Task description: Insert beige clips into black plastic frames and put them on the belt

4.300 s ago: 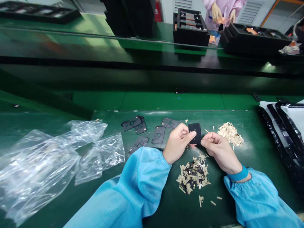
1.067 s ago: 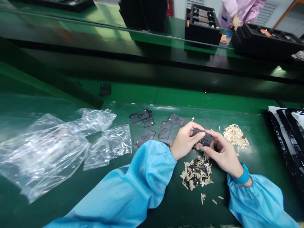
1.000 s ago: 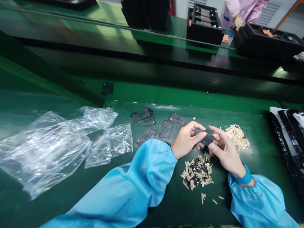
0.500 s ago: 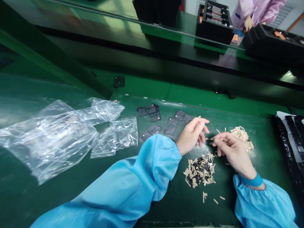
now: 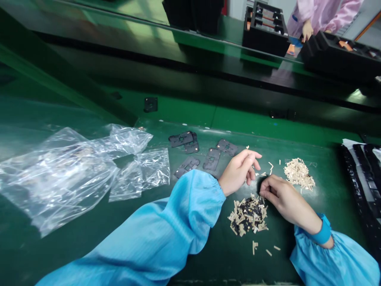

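The green workbench [image 5: 324, 186] fills most of my view, with a large clear plastic bag [image 5: 74, 171] lying crumpled on my left and a smaller clear bag [image 5: 149, 171] beside it. On the ledge beyond stand a black compartment tray [image 5: 264, 45] and, to its right, a longer black tray [image 5: 336, 67], where a co-worker's pink sleeve [image 5: 347, 20] shows.

My arms, in blue sleeves, come in from the near edge. My right hand [image 5: 282, 198] is at the upper right edge of a mixed heap; its thumb and fingertips are drawn together, but I cannot tell whether they pinch anything. My left hand [image 5: 241, 169] hangs just above and to the left, fingers loosely curled and apart, gripping nothing I can see.

The mixed heap [image 5: 248, 216] of beige and black small parts lies between my forearms. A somewhat smaller pale heap [image 5: 299, 172] of beige pieces sits beyond my right hand. Five flat black plates with cutouts [image 5: 210, 163] lie left of my left hand, two overlapping. Smallest are the loose beige strips [image 5: 268, 252], lying apart nearer me.
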The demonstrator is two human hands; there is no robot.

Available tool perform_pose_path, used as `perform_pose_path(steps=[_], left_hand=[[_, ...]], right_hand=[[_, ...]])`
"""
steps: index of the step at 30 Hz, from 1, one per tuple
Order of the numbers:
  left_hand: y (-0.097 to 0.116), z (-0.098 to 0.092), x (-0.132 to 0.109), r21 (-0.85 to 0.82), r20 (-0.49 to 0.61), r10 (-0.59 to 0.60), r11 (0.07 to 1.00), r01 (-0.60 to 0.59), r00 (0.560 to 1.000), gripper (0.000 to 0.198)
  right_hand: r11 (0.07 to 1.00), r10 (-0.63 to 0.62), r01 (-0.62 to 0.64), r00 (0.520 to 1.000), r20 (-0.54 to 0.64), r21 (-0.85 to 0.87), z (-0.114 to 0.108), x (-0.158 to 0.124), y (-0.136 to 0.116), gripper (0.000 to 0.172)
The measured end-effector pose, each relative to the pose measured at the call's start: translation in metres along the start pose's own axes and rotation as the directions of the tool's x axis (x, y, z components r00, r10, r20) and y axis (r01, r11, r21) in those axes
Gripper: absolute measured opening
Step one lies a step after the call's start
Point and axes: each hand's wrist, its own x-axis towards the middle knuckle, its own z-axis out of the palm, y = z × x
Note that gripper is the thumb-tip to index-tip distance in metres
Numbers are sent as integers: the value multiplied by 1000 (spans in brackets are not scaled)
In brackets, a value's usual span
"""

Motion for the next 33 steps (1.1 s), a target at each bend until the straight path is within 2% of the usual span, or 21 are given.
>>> perform_pose_path(steps=[3,6,10,13,16,22,25,27,30,33], left_hand=[[-2,-1,0,46,30,7,999,-8,1000,29],[-4,-2,-1,125,80,8,992,-18,997,25],[-5,-3,-2,264,144,-9,964,-30,990,18],[-1,-4,-3,370,213,-85,929,0,973,13],[3,-6,-3,393,273,-176,918,58,946,17],[-3,-9,-1,311,247,-167,947,85,954,22],[-1,-12,-1,362,303,-224,926,105,926,17],[4,-13,-1,487,361,-262,872,59,895,16],[10,-14,-2,627,447,-242,771,-109,861,18],[10,-13,-1,630,451,-185,759,-164,873,7]], right_hand=[[977,42,-37,999,-18,211,-7,1,0,17],[896,116,-97,993,-18,433,-8,4,2,27],[791,170,-169,984,54,587,-4,8,4,40],[767,191,-188,980,62,613,-1,9,6,43],[774,206,-166,979,6,612,0,10,8,41],[786,234,-110,964,-129,608,2,13,13,37],[767,266,-65,938,-223,638,1,14,13,36],[763,275,-56,930,-246,644,0,14,12,33],[766,280,-66,930,-239,639,2,14,12,32],[781,279,-82,933,-228,618,5,14,13,32]])
